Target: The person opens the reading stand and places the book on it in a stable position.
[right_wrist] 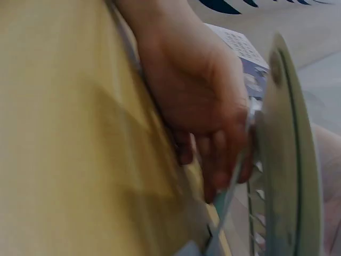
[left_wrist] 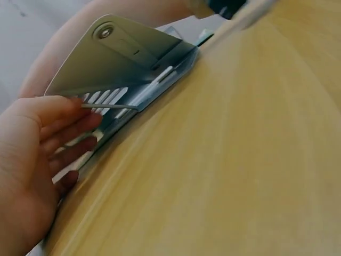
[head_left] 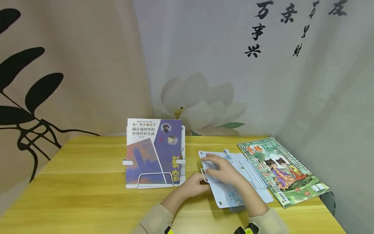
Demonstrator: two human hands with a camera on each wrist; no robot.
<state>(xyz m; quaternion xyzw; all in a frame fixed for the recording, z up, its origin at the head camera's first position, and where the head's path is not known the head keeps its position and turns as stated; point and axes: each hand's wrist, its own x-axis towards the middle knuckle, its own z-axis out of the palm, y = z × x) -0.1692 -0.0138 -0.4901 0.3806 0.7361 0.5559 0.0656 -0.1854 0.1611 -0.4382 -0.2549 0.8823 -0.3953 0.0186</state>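
A pale blue folding book stand [head_left: 225, 196] with a cartoon print lies partly folded on the table, its front panel raised at a slant. My left hand [head_left: 194, 186] pinches the white wire support [left_wrist: 109, 106] of this stand between thumb and fingers, at the panel's left edge. In the right wrist view, the left hand [right_wrist: 194, 85] shows beneath the panel, near the table. My right hand [head_left: 223, 170] rests over the top of the panel, fingers spread and lightly bent. Slots show on the stand's back part in the left wrist view.
A purple and white book [head_left: 152, 146] stands upright on a second white book stand [head_left: 155, 186] at the left. A colourful magazine [head_left: 287, 175] lies at the table's right edge, next to the blue stand. Printed cloth [head_left: 204, 48] hangs behind the wooden table [head_left: 87, 195].
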